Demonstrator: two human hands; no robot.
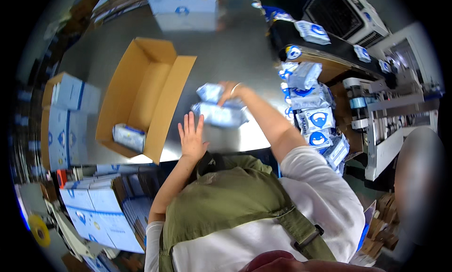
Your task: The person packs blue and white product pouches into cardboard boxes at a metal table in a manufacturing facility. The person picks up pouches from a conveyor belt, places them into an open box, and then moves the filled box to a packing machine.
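Observation:
Two soft white-and-blue plastic packs lie close together on the metal table: a far pack (pixel 208 91) and a near pack (pixel 219 114), both smeared by motion. My right hand (pixel 230 92) reaches over them from the right, its fingers and thumb closed about the far pack's right end. Just left of the near pack, my left hand (pixel 191 139) is open, fingers spread and holding nothing. To its left stands an open brown cardboard box (pixel 162 102), with a similar pack (pixel 129 138) lying at its near end.
On the right, a heap of packs (pixel 315 116) fills a bin beside a dark conveyor belt (pixel 336 45) carrying several more. Blue-and-white cartons (pixel 66 130) line the table's left edge; another carton (pixel 183 1) stands at the back. Folded cartons (pixel 101 208) are stacked below left.

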